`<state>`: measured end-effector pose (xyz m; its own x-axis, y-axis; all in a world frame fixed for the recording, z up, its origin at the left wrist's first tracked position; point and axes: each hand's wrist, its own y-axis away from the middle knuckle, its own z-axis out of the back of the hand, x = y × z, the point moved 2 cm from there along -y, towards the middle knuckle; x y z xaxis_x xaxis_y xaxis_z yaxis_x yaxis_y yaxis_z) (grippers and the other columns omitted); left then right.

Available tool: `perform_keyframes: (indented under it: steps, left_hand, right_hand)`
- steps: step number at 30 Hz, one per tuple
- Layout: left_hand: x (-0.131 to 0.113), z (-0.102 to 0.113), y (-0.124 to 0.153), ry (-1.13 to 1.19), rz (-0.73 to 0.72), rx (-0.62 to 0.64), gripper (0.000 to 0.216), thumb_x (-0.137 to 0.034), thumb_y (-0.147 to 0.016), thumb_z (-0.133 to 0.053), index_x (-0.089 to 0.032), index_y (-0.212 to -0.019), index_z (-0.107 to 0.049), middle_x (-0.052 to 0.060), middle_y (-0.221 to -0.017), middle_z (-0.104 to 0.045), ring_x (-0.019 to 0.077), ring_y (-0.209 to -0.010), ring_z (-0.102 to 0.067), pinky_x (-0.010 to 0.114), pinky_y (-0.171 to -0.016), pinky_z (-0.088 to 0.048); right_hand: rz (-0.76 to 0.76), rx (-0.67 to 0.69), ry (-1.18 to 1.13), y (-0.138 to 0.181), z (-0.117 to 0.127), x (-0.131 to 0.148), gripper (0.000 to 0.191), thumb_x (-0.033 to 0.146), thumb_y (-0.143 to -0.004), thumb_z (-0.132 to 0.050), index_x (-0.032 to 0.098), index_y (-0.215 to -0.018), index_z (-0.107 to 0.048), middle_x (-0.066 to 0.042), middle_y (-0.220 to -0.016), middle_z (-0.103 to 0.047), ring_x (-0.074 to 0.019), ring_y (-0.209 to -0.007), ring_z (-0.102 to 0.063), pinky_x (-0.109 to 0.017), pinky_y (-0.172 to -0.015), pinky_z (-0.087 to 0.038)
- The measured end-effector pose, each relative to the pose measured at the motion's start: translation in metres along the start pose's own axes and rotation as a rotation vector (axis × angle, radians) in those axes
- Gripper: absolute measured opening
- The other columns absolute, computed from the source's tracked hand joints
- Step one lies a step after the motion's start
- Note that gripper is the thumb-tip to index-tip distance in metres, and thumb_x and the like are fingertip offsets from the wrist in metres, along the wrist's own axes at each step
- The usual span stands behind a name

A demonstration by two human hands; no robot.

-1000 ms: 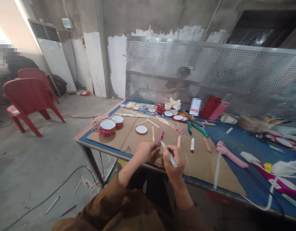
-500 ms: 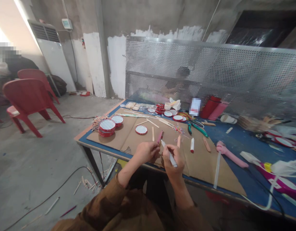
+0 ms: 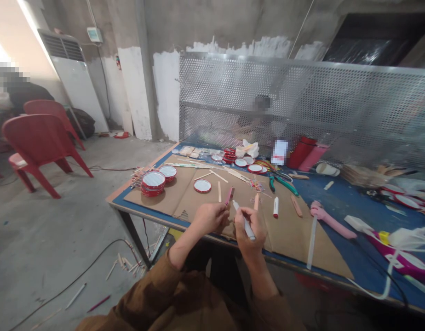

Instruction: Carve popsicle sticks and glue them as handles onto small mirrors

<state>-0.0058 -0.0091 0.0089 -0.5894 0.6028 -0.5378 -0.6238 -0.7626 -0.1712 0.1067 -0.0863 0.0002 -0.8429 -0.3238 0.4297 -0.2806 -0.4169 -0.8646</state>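
My left hand (image 3: 209, 217) is closed on a narrow pink craft stick (image 3: 229, 196), which points up and away above the cardboard sheet (image 3: 178, 197). Its lower end is hidden by my fingers. In my right hand (image 3: 255, 227) is a pale marker pen (image 3: 247, 226), its tip slanting up to the left, just right of the stick. Beyond my hands lie a plain wooden stick (image 3: 219, 191) and a round red-rimmed disc (image 3: 202, 185). A peach-coloured stick (image 3: 257, 201) and a white marker with a red end (image 3: 276, 207) are to the right of them.
Stacked red-rimmed discs (image 3: 152, 184) stand at left. Green-handled pliers (image 3: 286, 185), loose rubber bands (image 3: 256, 185) and a pink glue gun (image 3: 331, 219) with its cord occupy the right. A perforated metal panel (image 3: 226, 92) backs the table. Red chairs (image 3: 43, 138) and a person (image 3: 26, 92) are far left.
The marker tip has shifted very slightly right, away from the pink stick. My left hand keeps its hold, and the things on the table have not moved.
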Motion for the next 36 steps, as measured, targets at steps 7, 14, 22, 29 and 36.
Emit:
perform_keyframes:
  steps: [7,14,22,29,36]
  left_hand:
    - [0.0020,-0.0020,0.0002,-0.020,-0.002,-0.002,0.022,-0.031,-0.087,-0.045,-0.022,-0.077,-0.062,0.000,-0.076,-0.068,0.0127,-0.070,-0.058,0.019,-0.057,-0.031]
    - [0.0007,-0.0012,0.0013,-0.016,-0.009,-0.011,0.022,-0.030,-0.086,-0.046,-0.021,-0.075,-0.062,0.000,-0.075,-0.068,0.0133,-0.070,-0.059,0.020,-0.056,-0.030]
    - [0.0026,-0.0028,0.0011,-0.031,-0.002,0.008,0.022,-0.032,-0.087,-0.044,-0.022,-0.081,-0.063,0.001,-0.079,-0.069,0.0139,-0.073,-0.061,0.020,-0.057,-0.033]
    - [0.0034,-0.0036,0.0007,-0.032,-0.027,-0.009,0.019,-0.028,-0.087,-0.045,-0.022,-0.084,-0.062,0.001,-0.081,-0.069,0.0146,-0.075,-0.061,0.020,-0.057,-0.032]
    - [0.0013,-0.0022,0.0012,-0.035,-0.012,-0.013,0.019,-0.029,-0.087,-0.045,-0.022,-0.083,-0.063,0.001,-0.082,-0.070,0.0147,-0.075,-0.062,0.021,-0.056,-0.031]
  right_hand:
    - [0.002,0.018,0.022,0.0000,-0.0001,0.0004,0.007,0.021,-0.083,-0.051,0.019,-0.085,-0.058,-0.001,-0.070,-0.062,-0.0127,-0.062,-0.058,-0.025,-0.062,-0.048]
    - [0.054,0.022,0.045,-0.0017,-0.0008,0.0033,0.006,0.020,-0.083,-0.052,0.018,-0.083,-0.058,-0.001,-0.070,-0.063,-0.0125,-0.061,-0.059,-0.024,-0.060,-0.047]
    - [0.041,0.017,0.039,0.0002,-0.0008,0.0011,0.007,0.021,-0.083,-0.052,0.018,-0.082,-0.059,-0.001,-0.069,-0.063,-0.0123,-0.059,-0.058,-0.024,-0.058,-0.047]
    - [0.081,0.064,0.022,-0.0032,-0.0004,0.0041,0.006,0.018,-0.082,-0.052,0.019,-0.081,-0.058,0.000,-0.067,-0.062,-0.0116,-0.058,-0.058,-0.023,-0.058,-0.046]
    - [0.015,0.036,0.050,0.0002,-0.0012,-0.0003,0.007,0.021,-0.083,-0.051,0.019,-0.081,-0.058,0.000,-0.067,-0.061,-0.0116,-0.059,-0.057,-0.023,-0.059,-0.046]
